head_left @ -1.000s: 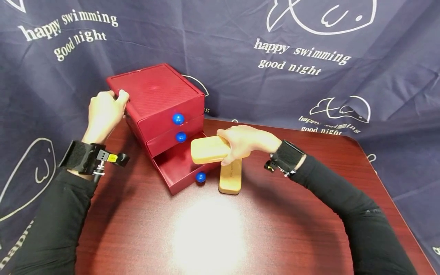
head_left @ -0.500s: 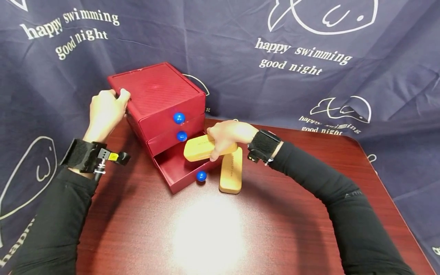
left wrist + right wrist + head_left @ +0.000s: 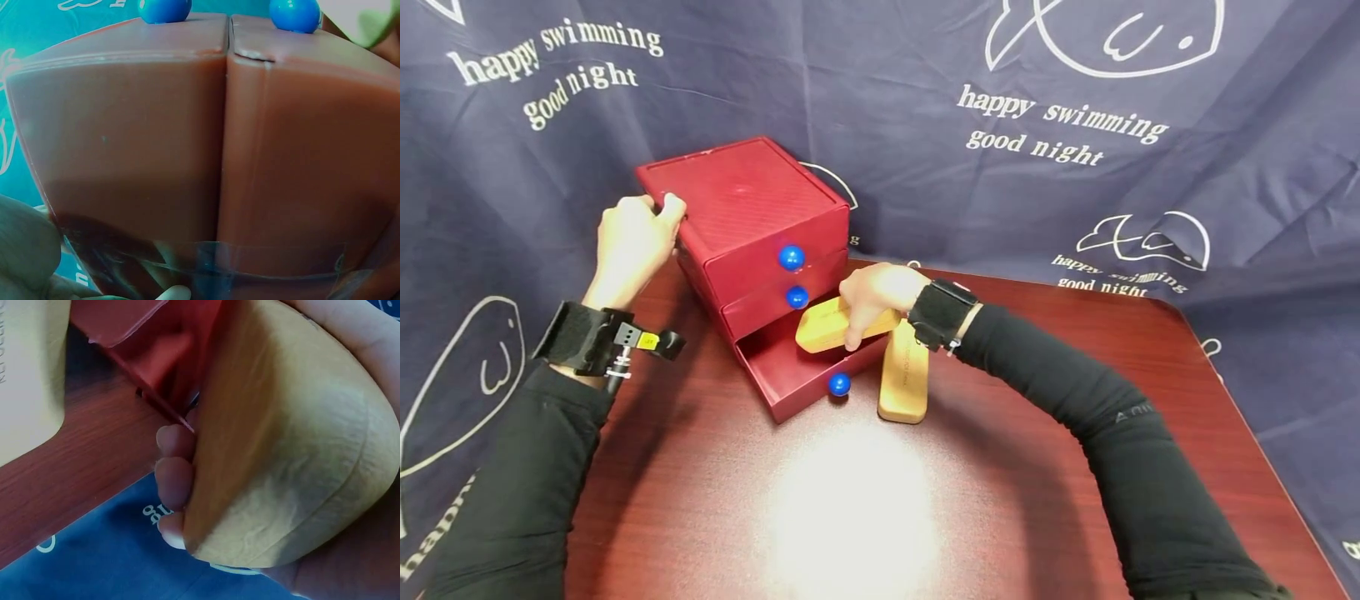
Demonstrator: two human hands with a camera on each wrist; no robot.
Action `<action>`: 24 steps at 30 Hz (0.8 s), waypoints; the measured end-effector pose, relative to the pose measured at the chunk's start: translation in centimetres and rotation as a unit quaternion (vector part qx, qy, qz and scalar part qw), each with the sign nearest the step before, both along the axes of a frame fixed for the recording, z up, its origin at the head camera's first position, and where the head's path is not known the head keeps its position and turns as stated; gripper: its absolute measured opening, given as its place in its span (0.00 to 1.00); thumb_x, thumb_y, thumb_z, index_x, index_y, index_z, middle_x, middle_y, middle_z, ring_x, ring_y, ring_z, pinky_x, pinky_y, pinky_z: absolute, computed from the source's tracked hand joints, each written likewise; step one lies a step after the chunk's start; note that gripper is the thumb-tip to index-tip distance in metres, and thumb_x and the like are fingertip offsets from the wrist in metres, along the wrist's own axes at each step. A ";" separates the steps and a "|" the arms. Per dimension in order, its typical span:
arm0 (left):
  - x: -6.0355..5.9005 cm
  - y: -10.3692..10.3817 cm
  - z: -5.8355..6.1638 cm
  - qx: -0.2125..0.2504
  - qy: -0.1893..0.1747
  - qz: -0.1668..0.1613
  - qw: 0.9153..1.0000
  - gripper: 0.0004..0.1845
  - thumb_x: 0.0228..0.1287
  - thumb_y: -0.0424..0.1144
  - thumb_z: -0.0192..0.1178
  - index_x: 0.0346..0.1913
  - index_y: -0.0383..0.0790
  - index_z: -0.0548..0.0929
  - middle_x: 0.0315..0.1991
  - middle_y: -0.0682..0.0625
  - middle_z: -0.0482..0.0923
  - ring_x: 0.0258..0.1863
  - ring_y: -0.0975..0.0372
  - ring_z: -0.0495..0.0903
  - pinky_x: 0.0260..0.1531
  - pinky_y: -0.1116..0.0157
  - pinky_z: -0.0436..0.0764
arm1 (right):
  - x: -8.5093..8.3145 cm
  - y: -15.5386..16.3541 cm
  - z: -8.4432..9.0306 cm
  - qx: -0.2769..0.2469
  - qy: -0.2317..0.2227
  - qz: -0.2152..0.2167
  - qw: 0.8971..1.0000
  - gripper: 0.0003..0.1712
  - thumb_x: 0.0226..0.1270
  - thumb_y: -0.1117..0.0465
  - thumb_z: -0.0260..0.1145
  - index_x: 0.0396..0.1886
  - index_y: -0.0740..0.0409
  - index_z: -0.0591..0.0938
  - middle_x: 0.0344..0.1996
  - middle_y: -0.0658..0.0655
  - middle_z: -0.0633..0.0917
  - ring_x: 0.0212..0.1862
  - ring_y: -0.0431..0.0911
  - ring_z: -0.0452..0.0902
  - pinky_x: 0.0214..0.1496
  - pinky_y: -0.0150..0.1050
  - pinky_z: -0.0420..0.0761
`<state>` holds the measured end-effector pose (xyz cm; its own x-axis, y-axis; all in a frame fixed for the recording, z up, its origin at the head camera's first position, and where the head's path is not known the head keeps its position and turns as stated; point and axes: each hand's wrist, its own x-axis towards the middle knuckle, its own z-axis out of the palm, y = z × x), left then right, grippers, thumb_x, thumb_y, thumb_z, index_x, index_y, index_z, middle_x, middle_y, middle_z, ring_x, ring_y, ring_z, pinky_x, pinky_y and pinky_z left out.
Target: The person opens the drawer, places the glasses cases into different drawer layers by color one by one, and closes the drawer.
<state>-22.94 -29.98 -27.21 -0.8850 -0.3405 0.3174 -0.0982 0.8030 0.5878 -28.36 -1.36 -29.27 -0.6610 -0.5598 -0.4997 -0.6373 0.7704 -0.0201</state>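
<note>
Dark blue printed cloth hung behind a reddish wood-grain counter. At 11 o'clock on it, a red three-drawer box, bottom drawer pulled open. Over that drawer, a tan oblong case, long axis from 8 to 2 o'clock, near end tipped down into the drawer. Right hand reaching in from 3 o'clock, wrist bent, grip curled round the case's far end, fingers wrapped beneath it. Second tan case flat on the counter just right of the drawer, long axis 6 to 12 o'clock. Left hand at 9 o'clock, grip curled over the box's rear top corner.
</note>
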 end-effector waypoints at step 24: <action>-0.2 -0.2 -0.1 0.006 -0.003 0.004 1.000 0.27 0.70 0.50 0.41 0.29 0.30 0.79 0.10 0.59 0.72 0.37 0.34 0.84 0.30 0.54 0.70 | 0.6 -2.5 -3.1 -0.011 0.014 0.055 0.998 0.35 0.50 0.42 0.76 0.53 0.53 0.75 0.44 0.52 0.81 0.47 0.46 0.78 0.46 0.38 0.77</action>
<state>-23.14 -30.20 -27.32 -0.8840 -0.3518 0.3079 -0.1089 0.7955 0.5961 -27.79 -3.91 -32.39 -0.6089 -0.6399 -0.4688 -0.7183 0.6956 -0.0165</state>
